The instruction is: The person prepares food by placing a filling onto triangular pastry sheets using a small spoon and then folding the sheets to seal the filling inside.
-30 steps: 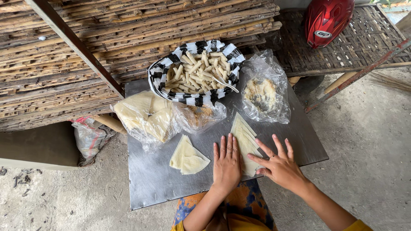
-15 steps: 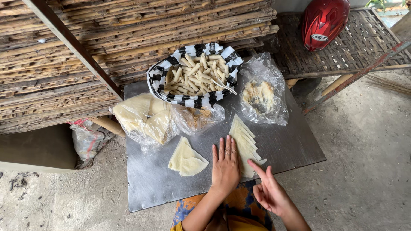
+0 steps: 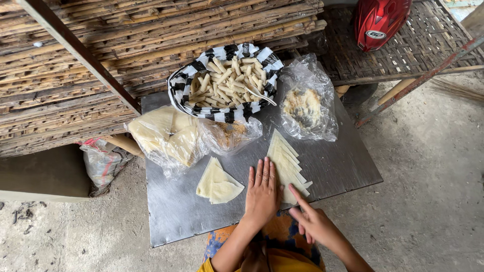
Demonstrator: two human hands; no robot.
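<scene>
the left hand (image 3: 263, 194) lies flat on the metal table (image 3: 171, 216), palm down, fingers straight and close together, holding nothing. its fingertips point away from the person, and its right edge lies just beside, perhaps touching, the fanned strips of dough (image 3: 287, 163). the right hand (image 3: 313, 223) hangs at the near edge of the table, open, with the index finger stretched out toward the lower end of the strips; whether the fingertip touches them cannot be told. it grips nothing.

the strips are pale yellow, long and pointed, overlapped like a fan, lying flat on the table to the right of the left hand. to the left of that hand, apart from it, lies a small stack of folded dough sheets (image 3: 218, 184), the same pale colour, roughly triangular.

farther back on the table, a clear plastic bag of dough sheets (image 3: 164, 135) sits on the left side. beside it a smaller clear bag with crumbly brownish filling (image 3: 231, 133) lies partly under the rim of a black and white checked basket (image 3: 182, 85). the basket is full of thin rolled sticks (image 3: 229, 80), with a spoon (image 3: 262, 94) resting among them. to the right of the basket an opened clear bag (image 3: 305, 108) holds a lump of pale filling.

behind the table is a stack of bamboo slats (image 3: 126, 45). a red helmet (image 3: 380, 20) rests on a woven bench (image 3: 428, 50) at the upper right. the ground (image 3: 428, 191) around is bare concrete.
</scene>
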